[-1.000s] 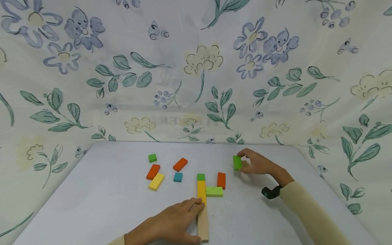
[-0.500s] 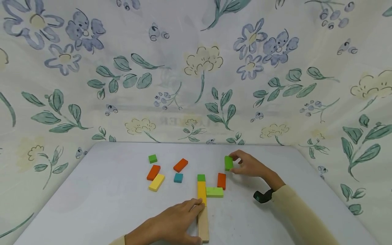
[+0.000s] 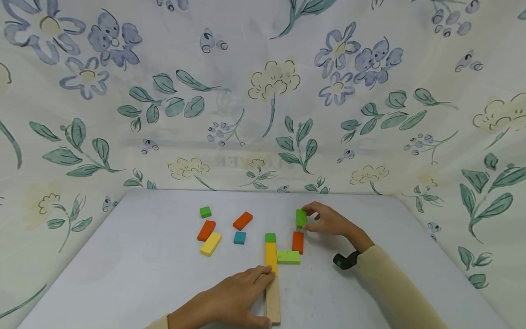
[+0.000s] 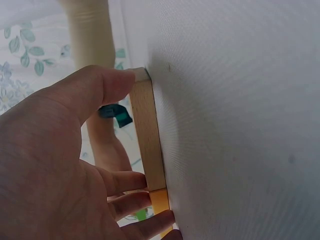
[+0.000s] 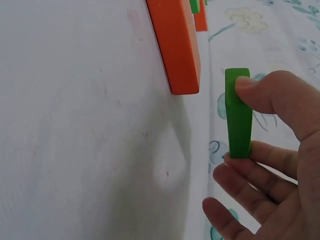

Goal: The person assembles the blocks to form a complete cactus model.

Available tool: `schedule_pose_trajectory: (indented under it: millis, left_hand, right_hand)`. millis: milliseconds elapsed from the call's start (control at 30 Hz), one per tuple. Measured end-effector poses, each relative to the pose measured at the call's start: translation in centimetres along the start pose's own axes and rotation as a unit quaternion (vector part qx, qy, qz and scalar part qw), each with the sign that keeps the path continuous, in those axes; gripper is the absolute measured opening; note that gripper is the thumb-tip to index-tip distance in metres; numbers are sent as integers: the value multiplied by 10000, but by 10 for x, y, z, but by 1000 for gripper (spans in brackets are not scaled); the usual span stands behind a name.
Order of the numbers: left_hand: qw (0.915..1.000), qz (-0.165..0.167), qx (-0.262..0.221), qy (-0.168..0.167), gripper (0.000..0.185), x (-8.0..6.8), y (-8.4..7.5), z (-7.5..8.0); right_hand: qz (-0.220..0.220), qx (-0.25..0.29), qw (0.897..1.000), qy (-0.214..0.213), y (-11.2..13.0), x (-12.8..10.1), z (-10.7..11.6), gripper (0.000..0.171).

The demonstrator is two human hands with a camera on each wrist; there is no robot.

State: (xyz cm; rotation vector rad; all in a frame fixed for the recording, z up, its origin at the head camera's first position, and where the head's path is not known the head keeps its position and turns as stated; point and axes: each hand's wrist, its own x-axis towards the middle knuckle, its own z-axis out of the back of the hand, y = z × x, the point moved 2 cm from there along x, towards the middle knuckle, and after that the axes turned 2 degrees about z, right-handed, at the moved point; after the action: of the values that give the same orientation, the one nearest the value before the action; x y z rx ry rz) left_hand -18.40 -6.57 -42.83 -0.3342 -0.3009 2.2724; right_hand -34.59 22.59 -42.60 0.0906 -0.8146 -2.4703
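My right hand (image 3: 328, 220) holds a green block (image 3: 301, 219) above the table, thumb at one end and fingertips at the other in the right wrist view, where the green block (image 5: 239, 115) hangs apart from an orange-red block (image 5: 177, 50). My left hand (image 3: 232, 294) rests along a plain wooden block (image 3: 272, 301). In the left wrist view its thumb touches the near end of the wooden block (image 4: 147, 135), while fairly straight fingers touch its side and the yellow-orange block (image 4: 159, 201). That yellow-orange block (image 3: 270, 253) continues the row, with a small green block (image 3: 270, 237) at its far end.
Beside the row lie a light green block (image 3: 288, 257) and an orange-red block (image 3: 297, 242). To the left are a blue block (image 3: 240, 237), a pale yellow block (image 3: 211, 244), two orange-red blocks (image 3: 206, 230) and a green cube (image 3: 205, 212). A floral cloth (image 3: 263, 114) stands behind the table.
My right hand has carried the green block leftward, from right of the orange-red block to just beyond its far end. The left hand has stayed in place.
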Motion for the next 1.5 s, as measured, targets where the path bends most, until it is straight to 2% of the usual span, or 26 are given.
schedule_pose_trajectory:
  millis: [333,533,767,933,1100,1500]
  left_hand:
    - [9999,95,-109,58,86,0,0,0]
    - [9999,58,-86,56,86,0,1,0]
    - [10000,32,-51,32,86,1,2,1]
    - [9998,93,-129,78,86,1,2,1]
    - [9999,18,-92,53,85,1,0,1]
    - [9999,79,-93,79,84,1,0,1]
  right_hand:
    - [-333,8,9994,-61,-3,3,-11,57]
    - [-347,-119,9993,-62,-5,2,-13,60]
    - [-147,-318,9992,195,-4,1,-12,50]
    - [76,-383,9991,162,-4,1,-13,46]
    - [245,-494,9985,51,-7,0,-16,47]
    - [124,-490,9987,-41,-6,-2,-17,49]
